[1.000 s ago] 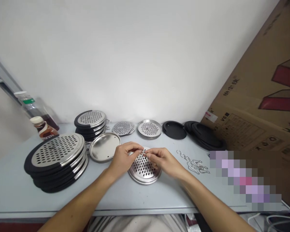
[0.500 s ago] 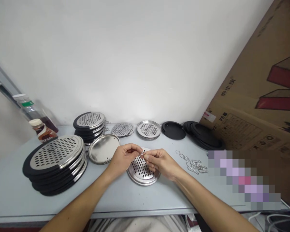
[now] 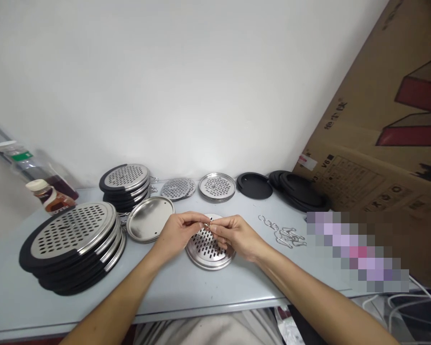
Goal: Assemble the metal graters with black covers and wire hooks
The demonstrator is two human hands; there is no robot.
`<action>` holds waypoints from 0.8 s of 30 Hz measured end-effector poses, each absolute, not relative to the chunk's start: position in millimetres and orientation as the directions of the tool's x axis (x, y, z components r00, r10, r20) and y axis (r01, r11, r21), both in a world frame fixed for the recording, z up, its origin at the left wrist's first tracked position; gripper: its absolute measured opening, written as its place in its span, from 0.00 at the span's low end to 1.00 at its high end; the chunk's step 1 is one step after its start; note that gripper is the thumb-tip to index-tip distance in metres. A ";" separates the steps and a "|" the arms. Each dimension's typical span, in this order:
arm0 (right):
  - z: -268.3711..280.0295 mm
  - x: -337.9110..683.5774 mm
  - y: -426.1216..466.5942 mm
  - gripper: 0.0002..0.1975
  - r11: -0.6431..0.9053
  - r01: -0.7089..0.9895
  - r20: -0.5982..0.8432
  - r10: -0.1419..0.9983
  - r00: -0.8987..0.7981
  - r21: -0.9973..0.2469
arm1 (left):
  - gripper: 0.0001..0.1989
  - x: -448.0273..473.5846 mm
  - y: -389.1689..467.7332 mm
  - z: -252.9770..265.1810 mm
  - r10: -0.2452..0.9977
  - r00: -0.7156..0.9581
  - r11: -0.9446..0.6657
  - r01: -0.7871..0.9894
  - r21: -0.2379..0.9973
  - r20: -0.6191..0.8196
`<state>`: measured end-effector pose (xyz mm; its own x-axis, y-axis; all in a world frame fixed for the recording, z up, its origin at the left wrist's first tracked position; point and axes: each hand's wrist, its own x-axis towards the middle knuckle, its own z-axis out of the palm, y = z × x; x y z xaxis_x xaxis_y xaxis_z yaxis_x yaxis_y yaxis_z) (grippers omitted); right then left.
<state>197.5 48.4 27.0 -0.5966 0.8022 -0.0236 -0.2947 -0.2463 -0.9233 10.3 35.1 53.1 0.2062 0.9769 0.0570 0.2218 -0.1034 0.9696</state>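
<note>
My left hand (image 3: 178,235) and my right hand (image 3: 238,236) meet fingertip to fingertip, both closed in a pinch. Between them is a small shiny metal piece (image 3: 207,224), perhaps a ring or hook; its shape is mostly hidden by my fingers. Right beneath them lies a round metal plate (image 3: 210,262) with a raised rim and a slotted disc in it. To the left of my left hand sits a stack of plain metal lids (image 3: 149,220) with small holes near the rim. Several wire hooks and rings (image 3: 287,236) lie loose to the right of my right hand.
Black-edged slotted discs stand in a large near stack (image 3: 73,235) and a smaller far stack (image 3: 126,178) at left, beside two bottles (image 3: 52,197). Along the wall lie slotted discs (image 3: 178,189), rimmed plates (image 3: 217,187) and black covers (image 3: 255,185). A cardboard box (image 3: 373,158) leans at right.
My view has shifted slightly, so the table things sit a little further left and higher. Both hands stay pinched together over the plate, with only small finger movement.
</note>
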 end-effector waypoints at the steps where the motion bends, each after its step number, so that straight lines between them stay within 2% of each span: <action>1: 26.7 197.3 48.4 0.16 -0.244 -0.298 -0.021 0.804 -0.595 -0.923 | 0.08 10.7 35.5 52.1 0.983 0.181 -0.064 0.208 0.976 0.026; 4: 26.6 196.7 49.6 0.15 -0.256 -0.278 -0.043 0.802 -0.595 -0.926 | 0.07 11.4 36.5 48.3 0.993 0.120 -0.016 0.152 0.988 -0.003; 8: 27.7 196.9 52.1 0.16 -0.242 -0.211 -0.084 0.822 -0.563 -0.947 | 0.05 12.7 38.3 44.2 0.997 0.034 -0.075 0.115 0.991 0.071; 11: 27.5 198.3 52.4 0.16 -0.208 -0.181 -0.073 0.825 -0.560 -0.961 | 0.03 13.8 39.6 42.7 0.990 0.001 -0.137 0.160 0.978 0.139; 15: 25.3 200.1 52.2 0.16 -0.173 -0.180 -0.045 0.830 -0.556 -0.968 | 0.04 10.8 41.7 41.0 0.982 0.016 -0.186 0.219 0.958 0.187; 19: 28.1 201.1 53.8 0.16 -0.081 -0.090 -0.025 0.864 -0.502 -0.993 | 0.04 5.4 42.9 40.1 0.981 0.033 -0.194 0.236 0.952 0.192; 24: 32.6 201.4 52.7 0.15 -0.031 -0.038 -0.008 0.872 -0.489 -0.999 | 0.11 9.6 38.5 43.4 0.974 0.103 -0.221 0.296 0.929 0.199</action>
